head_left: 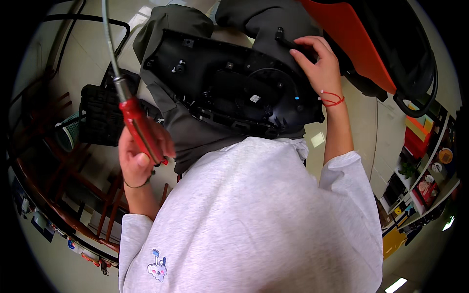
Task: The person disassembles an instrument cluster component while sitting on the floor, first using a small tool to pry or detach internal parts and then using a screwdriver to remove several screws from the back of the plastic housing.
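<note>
- Black moulded plastic panel [234, 83], underside up across lap, pinned at two o'clock by right hand [317, 63].
- Red-handled long-shaft screwdriver [139, 129] clamped in left hand [139, 158], nine o'clock.
- Likely between screws; next calls for seating tip squarely.

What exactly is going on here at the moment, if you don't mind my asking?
A person in a grey shirt has a large black plastic panel resting on their lap, its ribbed inner side facing up. The left hand grips a red-handled screwdriver, its shaft pointing up and away from the panel. The right hand rests on the panel's upper right edge, fingers curled over it. A black crate sits on the floor to the left.
</note>
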Action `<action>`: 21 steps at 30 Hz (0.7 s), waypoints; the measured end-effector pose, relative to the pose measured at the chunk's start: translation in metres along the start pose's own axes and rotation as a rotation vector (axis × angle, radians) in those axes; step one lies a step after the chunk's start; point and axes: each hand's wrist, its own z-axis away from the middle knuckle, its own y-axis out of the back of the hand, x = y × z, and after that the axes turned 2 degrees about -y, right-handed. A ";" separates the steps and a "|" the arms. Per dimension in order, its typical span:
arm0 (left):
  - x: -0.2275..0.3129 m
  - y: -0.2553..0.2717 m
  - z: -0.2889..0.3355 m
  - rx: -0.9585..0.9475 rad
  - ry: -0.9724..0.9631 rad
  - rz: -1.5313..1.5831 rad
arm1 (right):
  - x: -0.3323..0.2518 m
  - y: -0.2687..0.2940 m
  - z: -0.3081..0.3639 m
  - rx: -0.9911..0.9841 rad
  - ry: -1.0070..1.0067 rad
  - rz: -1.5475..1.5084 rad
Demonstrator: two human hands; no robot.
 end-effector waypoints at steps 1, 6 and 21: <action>-0.003 -0.016 0.006 -0.024 0.052 0.035 | 0.002 0.000 0.003 0.024 0.016 -0.006; -0.018 -0.080 0.016 -0.178 0.314 0.261 | -0.005 0.002 0.024 0.256 0.161 -0.058; -0.003 -0.138 -0.045 -0.510 -0.024 -0.615 | -0.045 -0.001 0.095 0.195 0.538 -0.200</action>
